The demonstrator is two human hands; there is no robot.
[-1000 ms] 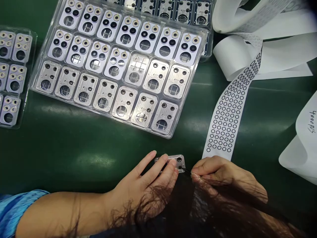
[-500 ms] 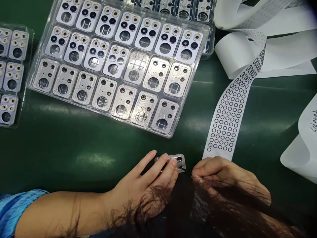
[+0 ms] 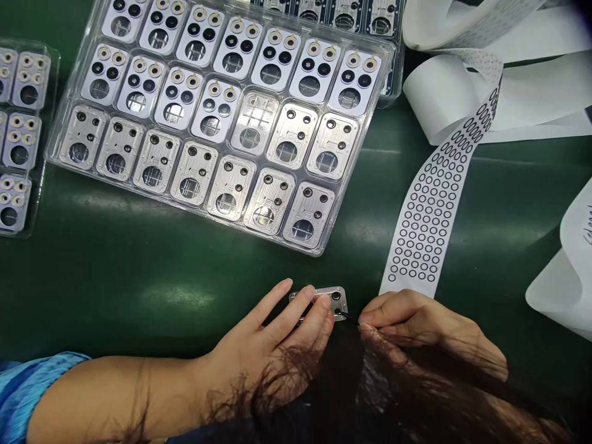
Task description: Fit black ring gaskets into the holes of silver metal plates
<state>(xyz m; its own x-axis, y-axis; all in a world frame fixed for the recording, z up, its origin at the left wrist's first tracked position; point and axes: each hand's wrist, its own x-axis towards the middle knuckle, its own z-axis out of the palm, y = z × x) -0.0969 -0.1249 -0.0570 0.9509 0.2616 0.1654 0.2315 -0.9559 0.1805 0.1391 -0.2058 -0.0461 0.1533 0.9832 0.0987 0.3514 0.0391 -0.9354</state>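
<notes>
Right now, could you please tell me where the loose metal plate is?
In the head view, the metal plate lies below and just right of centre, partly under the left hand, with the right hand to its right.

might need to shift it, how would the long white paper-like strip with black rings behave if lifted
The white strip is likely floppy, since it bends and twists near the loose white paper-like loops. Thin-looking, it is probably light for its size. Lifting its end by the right hand may tug those loops.
</notes>
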